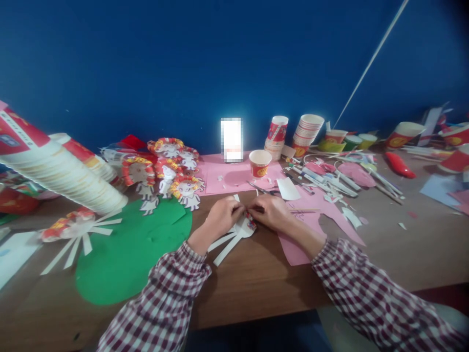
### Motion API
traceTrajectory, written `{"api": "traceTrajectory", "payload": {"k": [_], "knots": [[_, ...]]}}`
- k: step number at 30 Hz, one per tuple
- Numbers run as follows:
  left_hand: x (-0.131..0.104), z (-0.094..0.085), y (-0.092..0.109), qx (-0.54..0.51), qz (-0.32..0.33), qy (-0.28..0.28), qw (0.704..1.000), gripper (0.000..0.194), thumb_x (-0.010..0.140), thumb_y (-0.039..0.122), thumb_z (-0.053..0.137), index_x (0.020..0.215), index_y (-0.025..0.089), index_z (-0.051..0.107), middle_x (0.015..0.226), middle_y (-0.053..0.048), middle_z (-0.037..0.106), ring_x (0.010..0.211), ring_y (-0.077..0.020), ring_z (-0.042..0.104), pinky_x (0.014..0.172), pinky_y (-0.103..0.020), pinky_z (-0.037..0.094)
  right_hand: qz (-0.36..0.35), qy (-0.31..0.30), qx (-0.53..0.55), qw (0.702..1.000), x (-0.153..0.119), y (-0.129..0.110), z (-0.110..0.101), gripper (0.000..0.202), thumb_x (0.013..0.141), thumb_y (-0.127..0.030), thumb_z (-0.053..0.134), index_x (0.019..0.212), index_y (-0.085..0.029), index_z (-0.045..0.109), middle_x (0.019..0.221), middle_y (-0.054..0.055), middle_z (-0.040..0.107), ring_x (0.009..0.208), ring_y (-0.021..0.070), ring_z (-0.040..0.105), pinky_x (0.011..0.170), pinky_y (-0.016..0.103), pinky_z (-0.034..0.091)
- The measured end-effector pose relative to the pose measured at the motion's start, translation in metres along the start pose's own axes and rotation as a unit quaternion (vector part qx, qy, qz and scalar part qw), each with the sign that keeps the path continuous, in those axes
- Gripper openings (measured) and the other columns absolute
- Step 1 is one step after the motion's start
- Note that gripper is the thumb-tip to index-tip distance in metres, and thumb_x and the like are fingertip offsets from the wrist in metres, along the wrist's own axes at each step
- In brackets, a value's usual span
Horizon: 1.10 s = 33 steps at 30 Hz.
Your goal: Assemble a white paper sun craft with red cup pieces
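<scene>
A cut paper cup (242, 230), its white sides slit into splayed strips, is between my hands at the middle of the table. My left hand (223, 215) pinches its upper left part, the fingertips bent together. From the right, my right hand (273, 211) has its fingers closed at the cup's coloured edge; the exact spot they grip is hidden. Scissors (264, 189) lie just beyond my right hand, and a thin stick (304, 210) lies beside it on a pink paper sheet (293, 244).
Left are a green paper shape (128, 259), another cut cup (82, 230), a leaning cup stack (84, 171) and several paper figures (168, 171). Behind stand a single cup (260, 164) and cup stacks (308, 132). Markers (330, 178) and a red object (399, 165) lie right.
</scene>
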<state>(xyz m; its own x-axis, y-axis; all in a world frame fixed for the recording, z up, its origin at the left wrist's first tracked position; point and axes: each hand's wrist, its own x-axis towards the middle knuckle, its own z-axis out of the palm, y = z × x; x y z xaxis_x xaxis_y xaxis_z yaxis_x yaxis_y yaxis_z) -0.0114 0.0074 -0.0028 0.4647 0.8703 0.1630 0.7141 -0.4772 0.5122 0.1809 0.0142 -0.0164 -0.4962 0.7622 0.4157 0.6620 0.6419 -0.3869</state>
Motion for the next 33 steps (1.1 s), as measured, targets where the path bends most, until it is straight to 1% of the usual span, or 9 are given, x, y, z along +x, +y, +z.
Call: {"api": "traceTrajectory", "payload": {"k": [7,14,24,29,33], "knots": [[0.0006,-0.0002,0.0032,-0.026,-0.018,0.004,0.999,0.024,0.085,0.024,0.050,0.078,0.013,0.069,0.073,-0.005,0.062,0.070,-0.0134,0.055,0.065,-0.023,0.038,0.002,-0.003,0.004,1.000,0.0000,0.0005,0.0030,0.006,0.080,-0.024,0.061,0.078,-0.020,0.066,0.076,0.000,0.067,0.071,0.0135,0.058,0.065,0.023,0.037],[0.0003,-0.0003,0.0046,-0.015,-0.039,-0.005,0.999,0.020,0.083,0.023,0.051,0.082,0.013,0.069,0.078,-0.005,0.063,0.073,-0.0144,0.056,0.065,-0.024,0.039,0.010,-0.011,0.012,1.000,0.0003,-0.0019,0.0014,0.007,0.080,-0.025,0.062,0.078,-0.020,0.066,0.076,0.000,0.067,0.070,0.0132,0.058,0.063,0.023,0.037],[-0.0003,0.0051,-0.0023,-0.021,-0.030,0.013,0.999,0.017,0.080,0.021,0.054,0.085,0.015,0.069,0.080,-0.005,0.064,0.074,-0.0150,0.058,0.065,-0.024,0.039,0.007,-0.025,0.013,1.000,0.0012,-0.0002,0.0021,0.010,0.081,-0.028,0.062,0.083,-0.019,0.067,0.078,0.002,0.069,0.071,0.0143,0.060,0.064,0.023,0.038],[-0.0007,0.0040,-0.0016,-0.028,-0.035,0.013,0.999,0.017,0.079,0.022,0.055,0.083,0.015,0.069,0.079,-0.005,0.064,0.073,-0.0146,0.057,0.063,-0.024,0.039,0.008,-0.044,0.019,0.999,0.0006,0.0012,0.0021,0.012,0.082,-0.029,0.061,0.087,-0.021,0.069,0.081,0.003,0.069,0.074,0.0148,0.061,0.066,0.024,0.039],[-0.0007,0.0018,-0.0002,-0.027,-0.039,0.010,0.999,0.016,0.078,0.021,0.056,0.083,0.015,0.070,0.079,-0.005,0.064,0.072,-0.0145,0.057,0.063,-0.024,0.040,0.004,-0.043,0.025,0.999,0.0003,0.0014,0.0027,0.012,0.082,-0.029,0.061,0.087,-0.020,0.069,0.081,0.003,0.069,0.074,0.0153,0.061,0.067,0.024,0.039]]}}
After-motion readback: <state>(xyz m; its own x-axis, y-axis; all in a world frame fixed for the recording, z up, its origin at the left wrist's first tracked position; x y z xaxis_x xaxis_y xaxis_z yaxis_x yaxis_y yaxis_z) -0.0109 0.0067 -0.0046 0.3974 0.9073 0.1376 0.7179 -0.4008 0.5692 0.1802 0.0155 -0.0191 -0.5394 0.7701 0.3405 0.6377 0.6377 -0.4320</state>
